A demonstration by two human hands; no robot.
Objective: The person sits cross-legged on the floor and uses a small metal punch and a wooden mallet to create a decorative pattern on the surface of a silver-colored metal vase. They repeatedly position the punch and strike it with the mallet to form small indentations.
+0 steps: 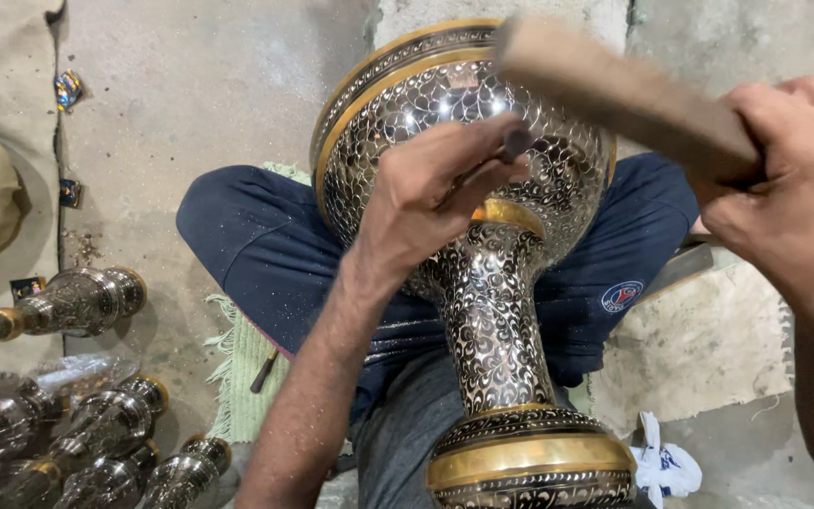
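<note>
Floor: grey concrete (209,104) fills the view from above, with a person seated cross-legged in dark blue trousers (266,254) on a pale green fringed mat (237,377).
Vase: a large engraved metal vase (482,283) lies tilted across the lap, its bulbous body away from the viewer, narrow neck in the middle, gold-banded foot nearest the camera. Fine black-and-silver scrollwork covers it.
Mallet: a wooden mallet (614,85), blurred, hangs just above the vase's body.
Right hand: the right hand (784,179) is clenched around the mallet's handle.
Left hand: the left hand (435,188) rests on the vase's shoulder, fingers pinched around a thin dark metal chisel (511,146) whose top pokes out toward the mallet.
Finished pieces: smaller engraved vases (77,302) lie on their sides at the lower left, well apart from the hands.
Small items: a white crumpled cloth (666,467) lies at lower right; foil scraps (68,90) lie on the floor at upper left.
Risk: judging by how close the mallet is to the knuckles, a slightly off swing could hit the fingers. The rounded vase, propped only on the legs, could roll and let the chisel skid across the pattern.
Hidden: the chisel's tip is behind the fingers, so its contact point cannot be seen. The mallet's head is smeared and cut off, and the vase's foot runs off the bottom edge.
</note>
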